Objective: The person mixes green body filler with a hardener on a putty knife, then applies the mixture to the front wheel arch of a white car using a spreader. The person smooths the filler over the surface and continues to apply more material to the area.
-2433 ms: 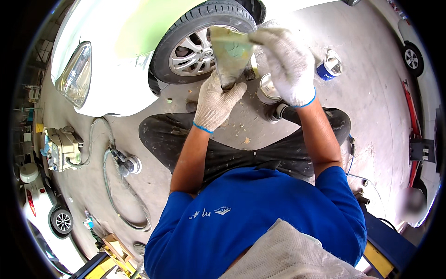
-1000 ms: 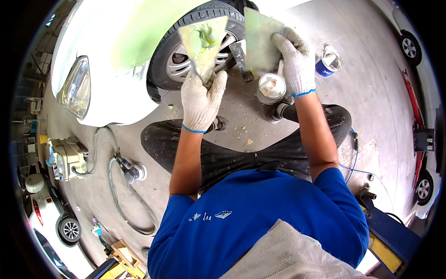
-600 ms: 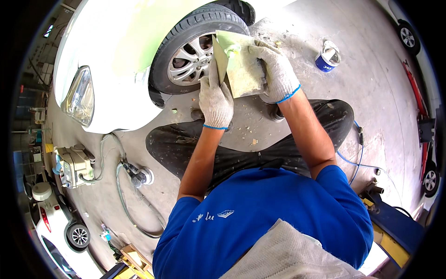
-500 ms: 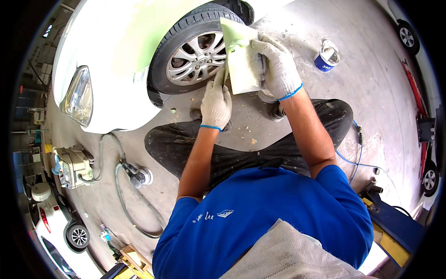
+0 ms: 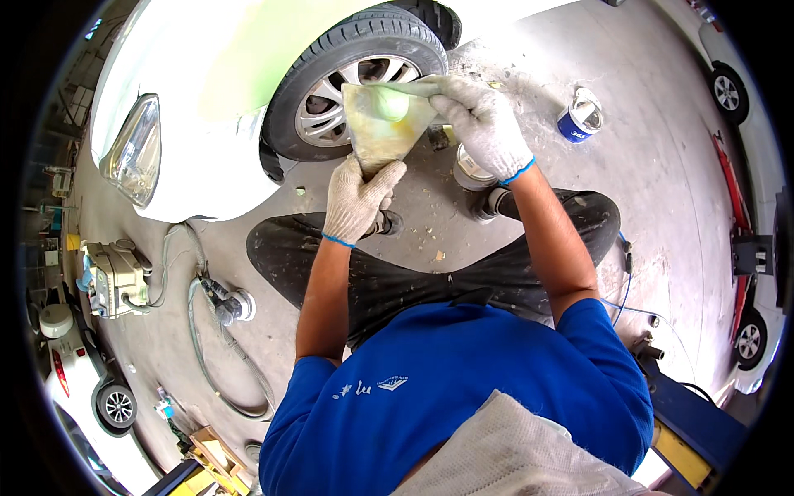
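My gloved left hand grips the narrow lower end of a putty spreader, whose stained, wide face is turned toward me. A lump of pale green putty sits on that face. In my gloved right hand is a thin, greenish flat plate, seen nearly edge-on and touching the top of the spreader. Both tools are in front of the car's front wheel. A round tin stands on the floor below my right hand, partly covered by it.
The white car body with its headlight is at the left. A blue-and-white bucket stands to the right. A sander with its hose lies near a beige machine at the left. A blue hose runs at the right.
My left hand has moved left and turned the spreader face toward me. The plate in my right hand has tipped from face-on to nearly edge-on. The view has shifted slightly.
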{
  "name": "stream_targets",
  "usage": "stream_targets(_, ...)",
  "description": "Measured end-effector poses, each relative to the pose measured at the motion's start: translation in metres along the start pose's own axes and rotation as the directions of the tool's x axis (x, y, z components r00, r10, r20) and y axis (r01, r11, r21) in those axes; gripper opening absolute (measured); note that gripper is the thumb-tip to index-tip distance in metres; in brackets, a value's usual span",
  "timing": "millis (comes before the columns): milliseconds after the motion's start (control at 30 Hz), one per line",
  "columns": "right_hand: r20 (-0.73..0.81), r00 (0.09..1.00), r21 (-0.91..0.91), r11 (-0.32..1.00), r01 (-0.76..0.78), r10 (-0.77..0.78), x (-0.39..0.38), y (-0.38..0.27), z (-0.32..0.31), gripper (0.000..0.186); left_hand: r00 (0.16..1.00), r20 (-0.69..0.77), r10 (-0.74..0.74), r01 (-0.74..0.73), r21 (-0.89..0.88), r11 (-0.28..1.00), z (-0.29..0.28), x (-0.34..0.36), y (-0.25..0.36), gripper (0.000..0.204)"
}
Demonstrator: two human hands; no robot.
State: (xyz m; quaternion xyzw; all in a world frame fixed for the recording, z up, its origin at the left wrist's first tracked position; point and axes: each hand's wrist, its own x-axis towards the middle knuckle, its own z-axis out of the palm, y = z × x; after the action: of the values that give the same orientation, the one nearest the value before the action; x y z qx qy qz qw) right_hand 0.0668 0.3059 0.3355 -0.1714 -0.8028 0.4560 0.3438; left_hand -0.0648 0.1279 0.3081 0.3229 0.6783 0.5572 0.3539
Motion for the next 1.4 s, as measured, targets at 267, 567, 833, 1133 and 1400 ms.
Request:
stream_targets(267, 0.004, 0.831, -0.534, 0.701, 0.472, -0.556, -0.018, -0.03, 0.019, 0.026, 0.993, -0.042, 0.106, -0.096, 0.202, 0.975, 0.006, 0.006, 0.003, 0.021)
stream_targets(567, -0.027, 0.892, -0.45, 0.802, 0.392, -0.452, -0.018, -0.04, 0.014, 0.021, 0.978, -0.056, 0.2, -0.187, 0.19, 0.964, 0.02, 0.002, 0.009, 0.025)
stream_targets(833, -0.063, 0.819, -0.118, 0.819, 0.561, -0.57, 0.011, -0.036, -0.021, 0.03, 0.992, 0.077, 0.098, -0.103, 0.061, 0.993, 0.016, -0.006, 0.02, 0.02)
stream_targets(1133, -0.268, 0.963, -0.066, 0.998, 0.024, -0.041, 0.009, 0.001, -0.018, 0.02, 0.922, -0.057, 0.382, -0.361, 0.229, 0.904, 0.009, -0.005, 0.012, 0.027)
stream_targets(1400, 0.184, 0.843, 0.873, 0.31, -0.377, 0.505, -0.012, -0.013, 0.022, 0.033, 0.898, -0.358, 0.255, -0.328, -0.159, 0.931, 0.037, 0.028, -0.005, 0.053)
